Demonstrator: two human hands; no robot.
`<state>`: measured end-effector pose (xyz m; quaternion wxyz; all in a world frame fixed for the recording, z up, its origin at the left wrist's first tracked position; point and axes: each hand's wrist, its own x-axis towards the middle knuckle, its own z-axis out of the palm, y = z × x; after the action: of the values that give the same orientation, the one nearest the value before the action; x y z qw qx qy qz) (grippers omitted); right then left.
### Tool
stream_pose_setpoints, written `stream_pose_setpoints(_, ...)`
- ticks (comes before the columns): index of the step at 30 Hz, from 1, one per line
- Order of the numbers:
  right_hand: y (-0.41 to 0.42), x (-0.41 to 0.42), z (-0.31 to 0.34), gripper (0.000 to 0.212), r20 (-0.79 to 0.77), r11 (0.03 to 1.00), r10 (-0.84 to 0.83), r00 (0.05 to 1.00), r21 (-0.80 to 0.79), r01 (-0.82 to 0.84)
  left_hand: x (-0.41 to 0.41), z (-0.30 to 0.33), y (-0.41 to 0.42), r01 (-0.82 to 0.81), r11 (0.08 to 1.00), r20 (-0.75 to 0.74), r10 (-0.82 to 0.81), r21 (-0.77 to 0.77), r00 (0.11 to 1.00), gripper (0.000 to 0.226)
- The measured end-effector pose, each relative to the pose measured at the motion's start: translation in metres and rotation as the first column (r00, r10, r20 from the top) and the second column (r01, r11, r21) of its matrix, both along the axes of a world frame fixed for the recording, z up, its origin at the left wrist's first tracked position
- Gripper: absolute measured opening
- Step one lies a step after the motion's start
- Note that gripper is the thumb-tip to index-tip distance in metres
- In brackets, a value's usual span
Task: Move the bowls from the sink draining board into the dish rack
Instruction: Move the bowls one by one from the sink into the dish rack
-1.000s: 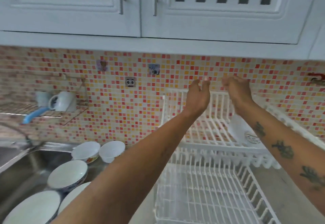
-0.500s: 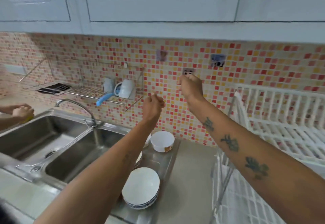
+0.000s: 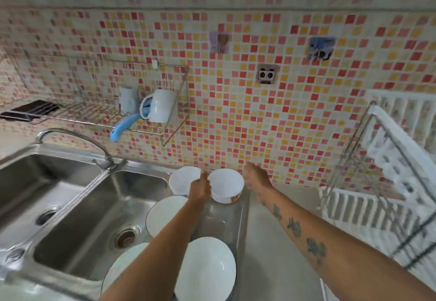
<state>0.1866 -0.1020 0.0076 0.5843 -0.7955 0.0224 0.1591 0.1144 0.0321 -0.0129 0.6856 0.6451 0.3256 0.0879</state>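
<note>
Neither grip holds anything: left hand [image 3: 200,188] and right hand [image 3: 256,180] flank a bowl [image 3: 226,186]; five bowls remain unmoved.

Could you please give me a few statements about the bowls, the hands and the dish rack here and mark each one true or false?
1. Both hands reach toward the small white bowl at the back of the draining board. True.
2. The right hand already carries a bowl. False: it is empty, beside the bowl.
3. The white dish rack stands to the right of the draining board. True.
4. The white mug sits in the sink basin. False: it rests on the wire wall shelf.
5. The left hand grips the tap. False: it is between the two back bowls.
</note>
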Motion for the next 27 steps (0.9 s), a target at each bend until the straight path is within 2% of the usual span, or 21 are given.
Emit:
stream_pose_setpoints(2,0.000,0.011,-0.020,0.053,-0.060,0.999,0.021,0.998,0.044,-0.018,0.011,-0.019,0.000,0.023,0.998,-0.073,-0.018,0.060,0.997,0.055)
stream_pose_setpoints(3,-0.001,0.015,-0.028,0.057,-0.075,0.998,0.026,0.997,0.066,-0.021,0.015,-0.025,-0.001,0.000,0.999,-0.080,0.003,0.042,0.997,0.055)
stream_pose_setpoints(7,-0.002,0.025,-0.051,0.065,-0.094,0.996,0.040,0.995,0.086,-0.032,0.033,-0.043,-0.008,-0.090,0.984,0.025,0.095,-0.152,0.995,0.056)
stream_pose_setpoints(9,-0.002,0.027,-0.063,0.068,-0.107,0.991,0.048,0.993,0.133,-0.034,0.037,-0.047,-0.010,-0.191,0.938,0.088,0.224,-0.289,0.970,0.054)
stream_pose_setpoints(11,0.001,0.027,-0.079,0.070,-0.137,0.982,0.048,0.989,0.188,-0.021,0.043,-0.056,-0.008,-0.203,0.908,0.087,0.251,-0.367,0.964,0.056)
stream_pose_setpoints(15,0.008,0.040,-0.112,0.086,-0.157,0.976,0.068,0.985,0.216,-0.033,0.061,-0.085,-0.002,-0.077,0.975,-0.007,0.077,-0.207,0.997,0.060)
stream_pose_setpoints(18,0.015,0.057,-0.118,0.071,-0.127,0.976,0.070,0.989,0.216,-0.041,0.070,-0.100,0.002,-0.070,0.980,0.007,0.073,-0.185,0.997,0.059)
stream_pose_setpoints(22,0.029,0.073,-0.132,0.072,-0.127,0.979,0.054,0.990,0.201,-0.028,0.082,-0.112,0.003,-0.108,0.975,0.025,0.115,-0.192,0.993,0.062)
stream_pose_setpoints(24,0.034,0.079,-0.141,0.064,-0.124,0.973,0.041,0.991,0.229,-0.011,0.086,-0.108,0.000,-0.128,0.971,0.010,0.132,-0.201,0.991,0.055)
stream_pose_setpoints(27,0.038,0.082,-0.146,0.050,-0.130,0.976,0.010,0.992,0.217,0.019,0.085,-0.106,-0.002,-0.140,0.944,0.061,0.165,-0.300,0.984,0.053)
